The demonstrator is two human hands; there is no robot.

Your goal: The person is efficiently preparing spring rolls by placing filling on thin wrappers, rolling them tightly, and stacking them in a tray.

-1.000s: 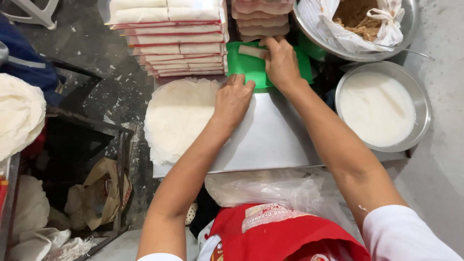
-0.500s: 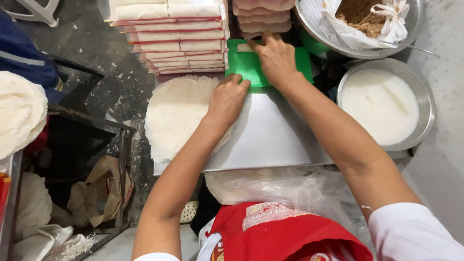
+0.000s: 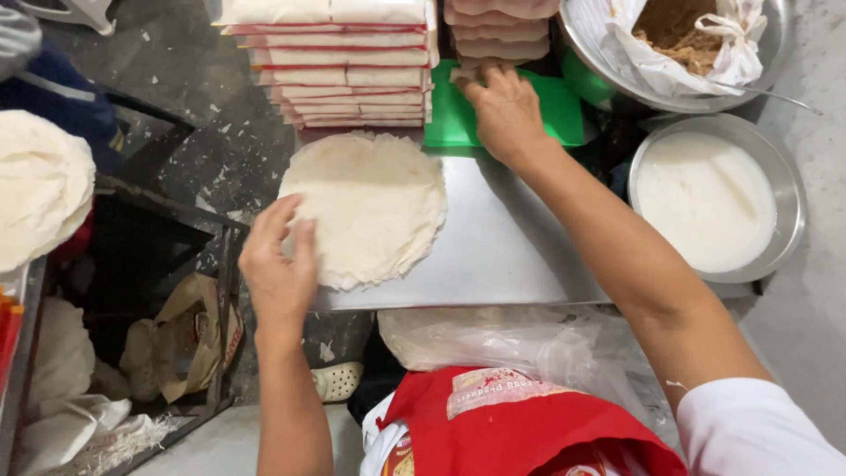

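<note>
My hands on the wrappers and the green board

Head view: my left hand point(image 3: 280, 264) lies flat, fingers together, on the lower-left edge of the round wrapper stack point(image 3: 366, 207) mid-frame on the steel worktop point(image 3: 502, 256); my right hand point(image 3: 504, 110), fingers curled, presses the green board point(image 3: 449, 119) at top centre.

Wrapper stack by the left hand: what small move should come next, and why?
Probably peel the top sheet off the wrapper stack. The left hand rests its fingertips on the stack's near-left edge, on the steel tray, while the right hand is busy at the green board.
</note>
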